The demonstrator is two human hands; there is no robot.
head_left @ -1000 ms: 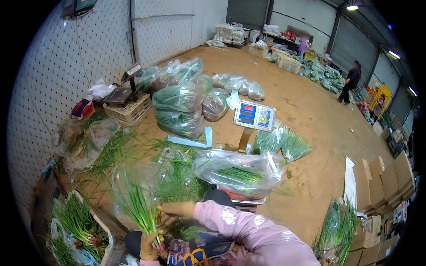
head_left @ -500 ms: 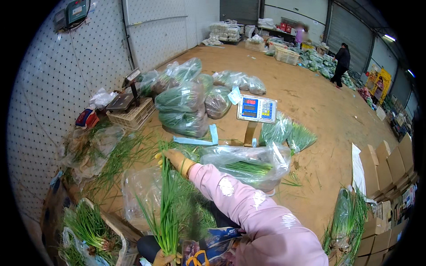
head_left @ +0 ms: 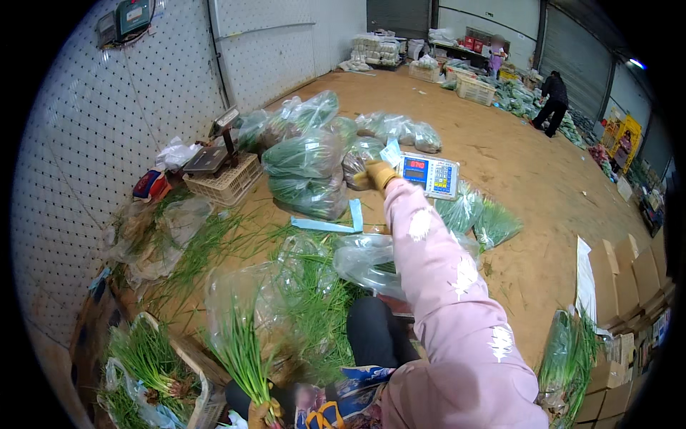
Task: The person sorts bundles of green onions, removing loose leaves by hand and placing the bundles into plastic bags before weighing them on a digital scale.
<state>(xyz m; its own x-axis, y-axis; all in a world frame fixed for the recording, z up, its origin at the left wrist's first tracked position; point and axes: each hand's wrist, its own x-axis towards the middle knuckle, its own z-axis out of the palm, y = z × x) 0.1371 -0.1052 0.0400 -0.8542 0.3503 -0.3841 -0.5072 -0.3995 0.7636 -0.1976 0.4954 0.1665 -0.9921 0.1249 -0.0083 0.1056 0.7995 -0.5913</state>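
My left hand (head_left: 263, 415), in a yellowish glove at the lower edge, is closed around the lower end of a bunch of green onions (head_left: 246, 350); their leaves point up and away. My right arm, in a pink sleeve, reaches far forward. The gloved right hand (head_left: 376, 176) is just left of the scale's display (head_left: 429, 175), near a pale blue tag (head_left: 391, 152). Its fingers are smeared by motion. Below the display lies a clear plastic bag (head_left: 364, 266), partly hidden by the sleeve. Loose green leaves (head_left: 314, 307) cover the floor before my knees.
Filled bags of green onions (head_left: 304, 161) are stacked beyond the scale. A basket of green onions (head_left: 153, 372) stands at lower left, a second scale (head_left: 207, 160) on a crate at left. Cardboard boxes (head_left: 622, 286) line the right. A person in dark clothes (head_left: 552, 104) bends at far right.
My right hand has left the leaf tops and swung forward and right toward the display. The bunch in my left hand has tilted left. The far person has bent down; the displayed reading differs.
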